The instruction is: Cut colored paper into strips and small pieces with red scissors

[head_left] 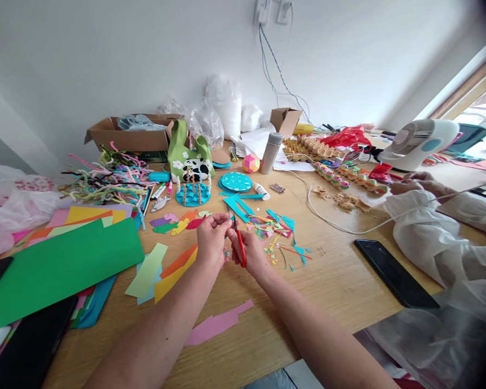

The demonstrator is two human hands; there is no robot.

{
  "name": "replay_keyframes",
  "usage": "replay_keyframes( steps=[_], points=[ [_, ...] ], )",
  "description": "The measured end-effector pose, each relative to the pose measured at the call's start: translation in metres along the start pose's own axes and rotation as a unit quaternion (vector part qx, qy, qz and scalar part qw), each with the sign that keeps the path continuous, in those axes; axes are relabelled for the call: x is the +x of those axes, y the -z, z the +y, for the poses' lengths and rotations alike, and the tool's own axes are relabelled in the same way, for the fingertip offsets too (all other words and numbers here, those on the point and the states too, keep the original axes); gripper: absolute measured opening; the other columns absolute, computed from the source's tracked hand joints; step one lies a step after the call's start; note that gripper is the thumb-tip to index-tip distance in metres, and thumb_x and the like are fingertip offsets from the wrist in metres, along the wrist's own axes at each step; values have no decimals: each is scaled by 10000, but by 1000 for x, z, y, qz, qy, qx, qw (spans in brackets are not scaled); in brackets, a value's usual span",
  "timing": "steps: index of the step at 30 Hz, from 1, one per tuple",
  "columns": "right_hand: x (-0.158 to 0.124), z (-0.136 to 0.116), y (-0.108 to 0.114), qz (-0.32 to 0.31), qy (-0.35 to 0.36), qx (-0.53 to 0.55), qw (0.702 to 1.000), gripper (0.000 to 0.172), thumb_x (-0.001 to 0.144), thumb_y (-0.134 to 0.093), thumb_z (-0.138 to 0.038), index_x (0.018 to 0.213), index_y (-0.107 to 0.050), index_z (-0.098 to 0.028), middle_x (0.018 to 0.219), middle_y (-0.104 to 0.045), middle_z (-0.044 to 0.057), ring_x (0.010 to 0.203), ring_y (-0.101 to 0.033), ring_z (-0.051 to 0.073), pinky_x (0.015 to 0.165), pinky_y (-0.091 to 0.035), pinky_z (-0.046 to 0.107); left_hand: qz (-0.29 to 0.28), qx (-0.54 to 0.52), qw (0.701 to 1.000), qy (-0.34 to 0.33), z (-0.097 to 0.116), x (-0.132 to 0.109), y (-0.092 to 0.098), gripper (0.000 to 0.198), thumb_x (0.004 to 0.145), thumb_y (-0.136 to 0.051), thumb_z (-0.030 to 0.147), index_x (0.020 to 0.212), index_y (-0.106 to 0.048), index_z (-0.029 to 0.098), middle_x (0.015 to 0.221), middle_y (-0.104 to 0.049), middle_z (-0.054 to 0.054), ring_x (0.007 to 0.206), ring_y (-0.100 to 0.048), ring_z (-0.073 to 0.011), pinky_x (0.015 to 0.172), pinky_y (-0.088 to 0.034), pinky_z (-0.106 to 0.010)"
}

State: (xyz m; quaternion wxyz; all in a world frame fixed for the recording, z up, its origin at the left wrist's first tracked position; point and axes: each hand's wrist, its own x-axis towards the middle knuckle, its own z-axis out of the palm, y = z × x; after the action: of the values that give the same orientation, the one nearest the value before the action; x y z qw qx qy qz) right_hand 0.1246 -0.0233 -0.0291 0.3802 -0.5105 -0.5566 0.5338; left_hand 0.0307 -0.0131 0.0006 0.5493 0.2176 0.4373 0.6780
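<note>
My right hand (249,251) is closed round the red handles of a pair of scissors (240,247), whose blades point away from me. Just beside it, the fingers of my left hand (213,235) pinch a small piece of paper at the blade tips; its outline is mostly hidden. Colourful paper fish (182,224) lie beyond my left hand. Right of the scissors are scattered paper scraps (281,227), many of them blue. Strips of green, orange and yellow paper (148,270) rest left of my left forearm, and a pink paper piece (218,326) lies between my forearms.
Stacked coloured sheets (65,270) cover the left side, with pipe cleaners (105,175) behind. A green felt bag (190,154), grey bottle (271,154) and egg cartons (311,148) stand farther back. On the right are a phone (395,273), a white cable (328,219), a fan (417,143) and another person's hands (419,183).
</note>
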Motion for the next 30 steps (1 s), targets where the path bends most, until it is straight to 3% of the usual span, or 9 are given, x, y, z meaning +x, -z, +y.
replay_keyframes(
  steps=[13, 19, 22, 25, 28, 30],
  points=[
    [3, 1, 1, 26, 7, 20, 999, 536, 773, -531, -717, 650, -488, -197, 400, -487, -42, 306, -442, 88, 310, -312, 177, -26, 2, 999, 43, 1, 3, 3, 210, 563, -730, 87, 744, -631, 130, 659, -671, -24, 614, -655, -127, 636, -507, -249],
    [0, -5, -1, 48, 2, 47, 998, 558, 718, -571, -742, 620, -480, -201, 368, -469, -43, 291, -431, 95, 305, -295, 187, -42, 6, 999, 18, 1, 6, 5, 236, 567, -738, 77, 771, -628, 122, 679, -672, -20, 652, -676, -144, 680, -524, -274],
    [3, -4, 2, 89, 5, 108, 990, 581, 753, -533, -743, 559, -460, -200, 351, -455, -29, 301, -418, 89, 335, -311, 197, -52, 28, 998, -9, 1, 10, 8, 223, 589, -732, 82, 781, -626, 117, 671, -664, -6, 640, -676, -134, 714, -533, -285],
    [10, 0, 9, 125, -32, 248, 960, 592, 796, -464, -748, 597, -493, -191, 456, -557, 13, 394, -519, 117, 407, -386, 220, -69, 65, 995, -20, 3, 14, 11, 196, 625, -702, 70, 799, -626, 116, 681, -661, 0, 640, -689, -145, 722, -546, -300],
    [16, 3, 13, 109, -87, 321, 937, 553, 800, -491, -714, 664, -534, -180, 590, -632, 47, 484, -587, 143, 435, -393, 235, -113, 117, 987, 7, 10, 17, 15, 189, 650, -681, 44, 819, -636, 115, 679, -651, 2, 620, -692, -155, 699, -562, -316],
    [17, 3, 14, 104, -53, 308, 944, 438, 777, -612, -594, 676, -559, -171, 612, -631, 33, 515, -585, 132, 478, -401, 232, -145, 161, 976, 31, 14, 19, 18, 183, 658, -675, 23, 816, -647, 109, 682, -648, -3, 602, -688, -156, 667, -567, -310]
  ],
)
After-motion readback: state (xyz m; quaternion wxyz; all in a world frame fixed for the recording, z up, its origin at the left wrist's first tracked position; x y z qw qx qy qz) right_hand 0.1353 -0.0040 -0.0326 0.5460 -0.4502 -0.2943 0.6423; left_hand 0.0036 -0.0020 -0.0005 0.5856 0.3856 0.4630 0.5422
